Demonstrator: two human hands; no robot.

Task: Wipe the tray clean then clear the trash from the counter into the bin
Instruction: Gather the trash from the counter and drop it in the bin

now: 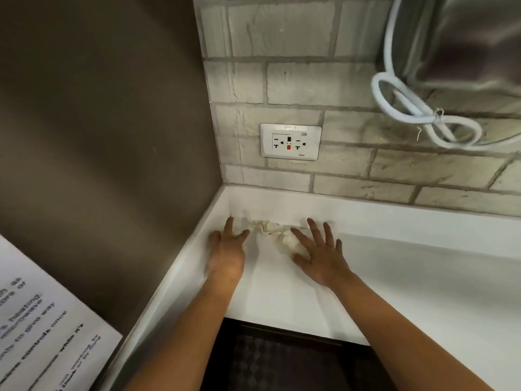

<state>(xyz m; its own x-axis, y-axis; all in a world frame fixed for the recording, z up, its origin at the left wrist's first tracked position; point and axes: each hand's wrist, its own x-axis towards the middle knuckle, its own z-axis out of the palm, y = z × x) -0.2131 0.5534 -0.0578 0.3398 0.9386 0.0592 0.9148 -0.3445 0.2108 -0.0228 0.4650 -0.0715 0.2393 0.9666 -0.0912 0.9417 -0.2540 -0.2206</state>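
Observation:
A crumpled cream-coloured paper wad (272, 231) lies in the back left corner of the white counter (408, 277), against the low upstand. My left hand (227, 251) is on the wad's left side with its fingers spread and straight. My right hand (320, 253) is on the right side, fingers splayed, its thumb and palm edge touching the paper. Neither hand is curled round the paper. No tray or bin is in view.
A brown side panel (112, 136) closes off the left, with a printed notice (36, 320) on it. A brick-pattern wall holds a white power socket (290, 141). A white cable loop (417, 114) hangs beside a metal appliance (479, 43) at upper right. Dark floor (282, 362) shows below the counter edge.

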